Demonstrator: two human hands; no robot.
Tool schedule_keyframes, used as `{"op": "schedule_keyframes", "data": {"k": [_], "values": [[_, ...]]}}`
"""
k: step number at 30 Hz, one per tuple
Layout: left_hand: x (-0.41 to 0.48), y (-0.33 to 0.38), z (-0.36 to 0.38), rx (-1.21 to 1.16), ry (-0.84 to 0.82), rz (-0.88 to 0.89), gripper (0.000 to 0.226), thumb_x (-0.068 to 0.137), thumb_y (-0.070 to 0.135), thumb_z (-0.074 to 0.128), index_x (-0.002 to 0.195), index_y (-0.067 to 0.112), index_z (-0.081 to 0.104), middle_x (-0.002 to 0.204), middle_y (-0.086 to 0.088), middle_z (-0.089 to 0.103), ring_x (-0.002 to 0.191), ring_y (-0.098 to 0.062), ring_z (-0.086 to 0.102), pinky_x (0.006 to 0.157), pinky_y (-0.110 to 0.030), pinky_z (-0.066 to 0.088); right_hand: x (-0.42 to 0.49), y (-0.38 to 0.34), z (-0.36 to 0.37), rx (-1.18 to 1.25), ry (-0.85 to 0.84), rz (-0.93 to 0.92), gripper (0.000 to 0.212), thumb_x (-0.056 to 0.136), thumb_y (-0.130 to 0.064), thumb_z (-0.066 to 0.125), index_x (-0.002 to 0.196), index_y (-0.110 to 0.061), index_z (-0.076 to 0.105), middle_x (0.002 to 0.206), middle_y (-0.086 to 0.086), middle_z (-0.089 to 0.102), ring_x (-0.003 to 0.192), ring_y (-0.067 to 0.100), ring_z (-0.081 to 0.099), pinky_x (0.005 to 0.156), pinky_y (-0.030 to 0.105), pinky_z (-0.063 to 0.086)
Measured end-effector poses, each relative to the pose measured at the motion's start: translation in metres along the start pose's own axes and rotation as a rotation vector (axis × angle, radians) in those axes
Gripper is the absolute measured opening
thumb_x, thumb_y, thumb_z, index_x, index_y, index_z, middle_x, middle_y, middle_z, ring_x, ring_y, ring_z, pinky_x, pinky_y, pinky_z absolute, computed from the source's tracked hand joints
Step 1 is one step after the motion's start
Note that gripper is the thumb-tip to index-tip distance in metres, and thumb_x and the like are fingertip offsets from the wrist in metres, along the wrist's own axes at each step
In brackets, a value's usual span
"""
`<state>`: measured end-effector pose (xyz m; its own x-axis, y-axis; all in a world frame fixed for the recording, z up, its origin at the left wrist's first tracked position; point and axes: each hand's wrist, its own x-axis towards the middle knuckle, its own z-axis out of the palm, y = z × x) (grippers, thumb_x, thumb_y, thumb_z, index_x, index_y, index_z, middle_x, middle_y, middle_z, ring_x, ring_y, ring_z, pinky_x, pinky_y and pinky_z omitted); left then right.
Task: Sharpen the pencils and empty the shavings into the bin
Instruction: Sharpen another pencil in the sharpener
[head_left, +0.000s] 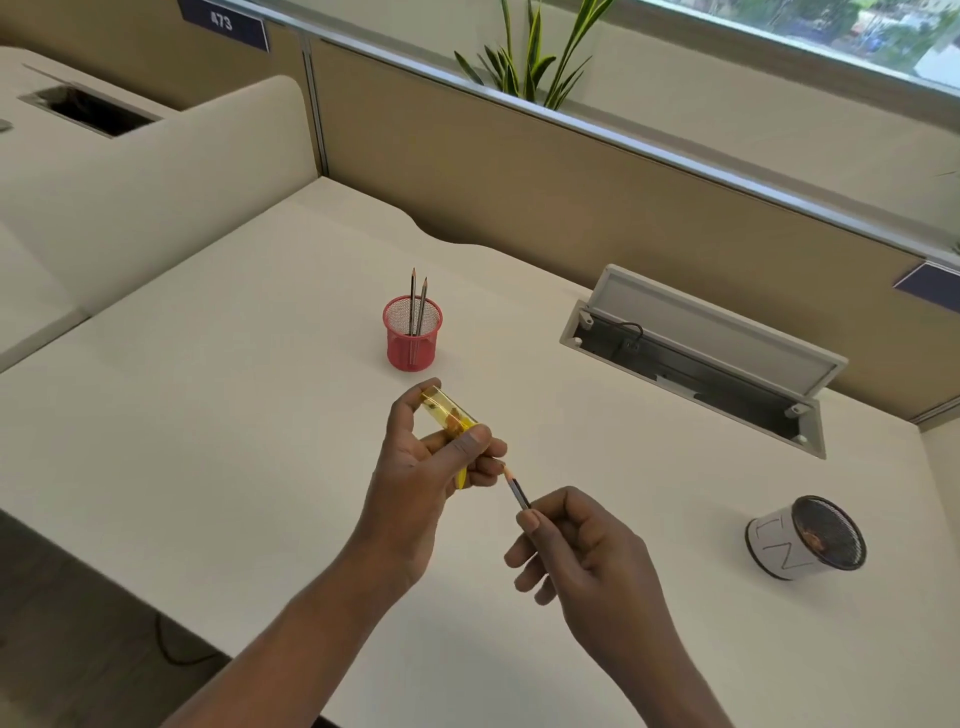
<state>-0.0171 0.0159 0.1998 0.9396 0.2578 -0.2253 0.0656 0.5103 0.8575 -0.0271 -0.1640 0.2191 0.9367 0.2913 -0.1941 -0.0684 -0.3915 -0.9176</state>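
At the back of the counter (234, 415) a red mesh cup (413, 338) is holding two pencils (418, 301), points up. Just in front of it my left hand (431, 467) is gripping the sharpener (449, 415), fingers and thumb curling round its yellow cap end while the clear yellow barrel is sticking up and away from me with shavings showing inside. It is looking like light, thin plastic, so I am judging it best held at the firmer cap and not squeezed on the barrel, which could pop off and spill. The pencil (517, 488) is pointing its pale tip at the sharpener's end, right beside my left fingers and not inside; whether it is touching I cannot tell. My right hand (587, 551) is pinching it low on the shaft between thumb and forefinger. It is stiff and light, but the lead is brittle, so gentle turning should suit it. Well apart to the right the bin (800, 540), a dark mesh pot in a white wrap, is sitting with brownish bits inside. The counter is looking smooth, pale and matte. An open cable hatch (701, 364) is lying behind the bin, a tan partition (519, 171) is running along the back, and a plant (535, 57) is rising before a window (831, 26).
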Motion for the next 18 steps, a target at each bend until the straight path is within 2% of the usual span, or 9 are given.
{"op": "schedule_keyframes", "data": {"k": [3, 11, 18], "values": [[0.001, 0.0, -0.001, -0.049, 0.008, -0.041, 0.065, 0.08, 0.021, 0.076, 0.138, 0.027, 0.047, 0.1, -0.029, 0.076, 0.08, -0.032, 0.072, 0.078, -0.038, 0.061, 0.003, 0.002, 0.002, 0.009, 0.016, -0.017, 0.02, 0.101, -0.021, 0.064, 0.083, -0.031, 0.066, 0.078, -0.001, 0.079, 0.066, 0.017, 0.074, 0.058, 0.025, 0.057], [0.007, 0.0, -0.013, -0.123, 0.043, -0.116, 0.062, 0.078, 0.021, 0.077, 0.133, 0.023, 0.05, 0.099, -0.032, 0.075, 0.078, -0.035, 0.072, 0.073, -0.038, 0.062, 0.02, 0.004, 0.014, 0.057, 0.087, -0.028, 0.013, 0.095, -0.023, 0.073, 0.085, -0.023, 0.065, 0.074, 0.001, 0.077, 0.066, 0.017, 0.076, 0.057, 0.027, 0.059], [0.011, 0.0, -0.033, -0.142, 0.097, -0.167, 0.068, 0.077, 0.021, 0.077, 0.139, 0.02, 0.048, 0.1, -0.032, 0.075, 0.077, -0.034, 0.073, 0.071, -0.037, 0.063, 0.047, 0.003, 0.031, 0.145, 0.104, -0.014, 0.015, 0.092, -0.023, 0.076, 0.084, -0.019, 0.065, 0.075, 0.006, 0.077, 0.069, 0.021, 0.077, 0.06, 0.029, 0.061]]}}
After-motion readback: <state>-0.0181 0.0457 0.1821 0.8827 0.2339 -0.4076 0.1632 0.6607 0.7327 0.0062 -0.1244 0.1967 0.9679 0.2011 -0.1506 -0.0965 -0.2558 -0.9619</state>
